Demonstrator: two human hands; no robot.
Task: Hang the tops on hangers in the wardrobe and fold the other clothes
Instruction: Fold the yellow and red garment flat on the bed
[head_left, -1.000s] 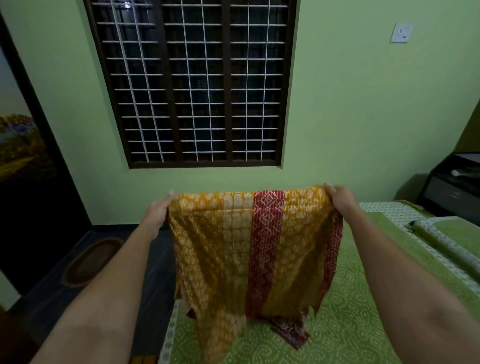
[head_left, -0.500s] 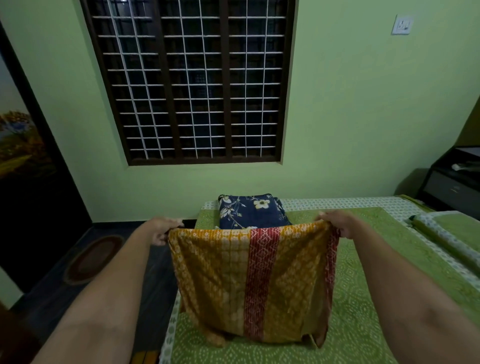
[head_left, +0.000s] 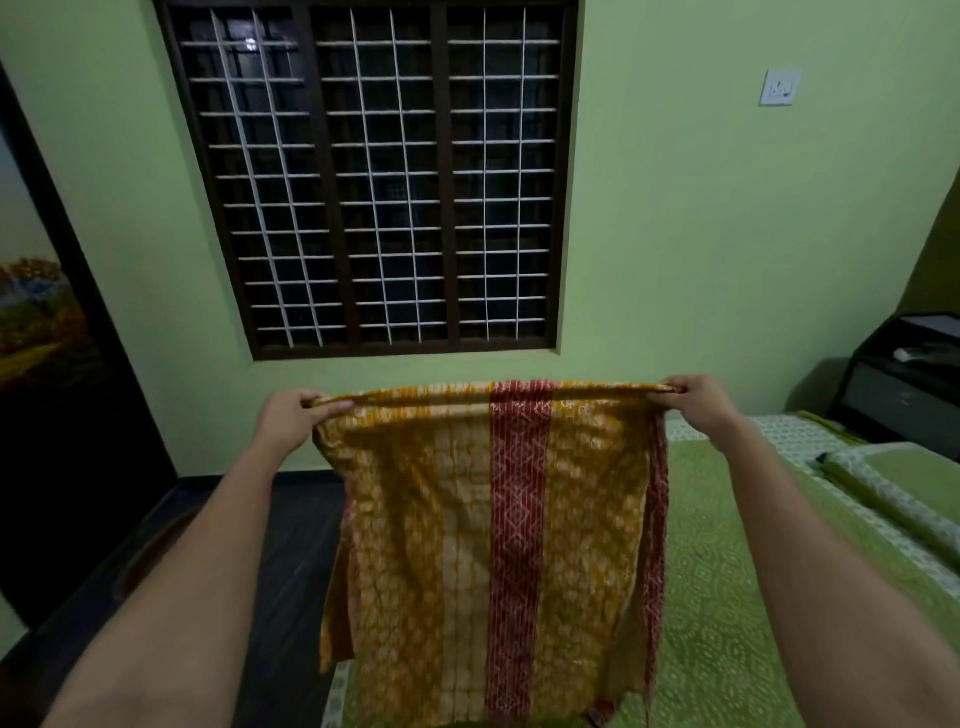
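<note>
My left hand (head_left: 291, 421) and right hand (head_left: 698, 402) each pinch a top corner of the yellow cloth (head_left: 488, 530), fingers curled round its edge, holding it stretched and upright over the left edge of the bed (head_left: 727, 597), its hem hanging near the sheet. To fold well I'd keep the top edge taut and level, lower the hem onto the bed first, then bring both corners together evenly so the red stripe stays straight.
</note>
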